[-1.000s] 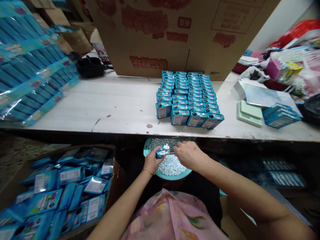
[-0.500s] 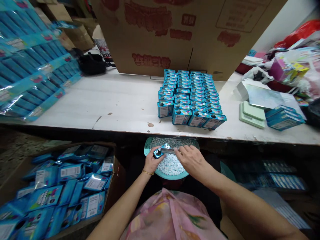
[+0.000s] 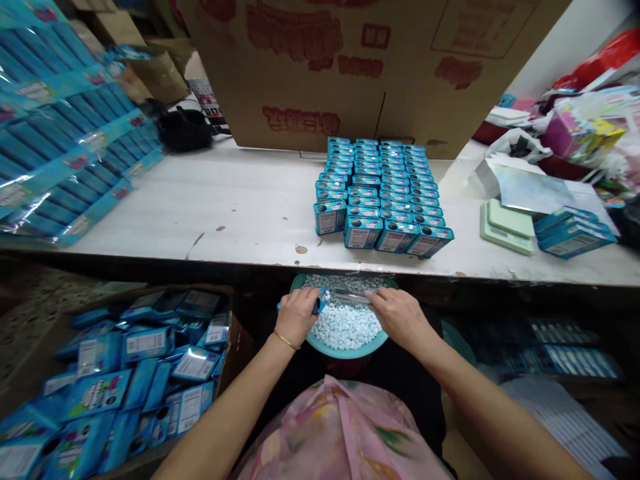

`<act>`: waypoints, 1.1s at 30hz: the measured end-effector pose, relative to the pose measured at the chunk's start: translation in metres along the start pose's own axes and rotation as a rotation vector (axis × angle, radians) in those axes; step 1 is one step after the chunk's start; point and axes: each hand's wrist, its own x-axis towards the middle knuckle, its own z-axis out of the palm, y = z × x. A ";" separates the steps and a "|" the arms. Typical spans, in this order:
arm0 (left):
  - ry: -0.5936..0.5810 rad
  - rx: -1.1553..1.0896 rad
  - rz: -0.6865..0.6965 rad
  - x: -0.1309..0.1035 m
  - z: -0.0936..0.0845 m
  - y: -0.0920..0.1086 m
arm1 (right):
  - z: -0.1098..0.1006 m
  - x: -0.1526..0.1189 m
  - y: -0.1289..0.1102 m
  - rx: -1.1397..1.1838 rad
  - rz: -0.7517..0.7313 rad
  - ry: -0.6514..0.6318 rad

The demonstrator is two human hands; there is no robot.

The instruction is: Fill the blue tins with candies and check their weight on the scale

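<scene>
My left hand (image 3: 296, 315) is closed around a small blue box (image 3: 321, 301), which lies tilted with its opening toward the right; white pieces show at that opening. In my right hand (image 3: 400, 316) is a clear, narrow scoop-like tool (image 3: 350, 296), its far end close to the box. Both are over a turquoise basin (image 3: 345, 353) filled with small white and pale blue candy-like pieces (image 3: 347, 327). My left fingers hide most of the box, and what the clear tool contains is hard to make out.
Rows of upright blue boxes (image 3: 383, 193) stand on the white table (image 3: 240, 213) before a large cardboard carton (image 3: 400, 80). A green scale (image 3: 507, 227) and a few blue boxes (image 3: 575, 233) are right. A carton of loose blue boxes (image 3: 145, 343) sits lower left; display trays (image 3: 65, 127) rise behind.
My left hand has turned over and moved slightly left, tipping the box on its side. My right hand has drawn the clear tool rightward, away from the box opening.
</scene>
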 end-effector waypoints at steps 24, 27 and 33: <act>0.196 -0.697 0.082 0.131 -0.044 0.004 | 0.040 -0.028 0.014 0.455 0.265 0.029; 0.297 -0.573 -0.031 0.143 -0.028 -0.013 | 0.040 -0.025 0.014 0.530 0.265 0.014; 0.201 -0.416 -0.253 0.158 -0.010 -0.016 | 0.052 -0.019 0.016 0.546 0.308 -0.065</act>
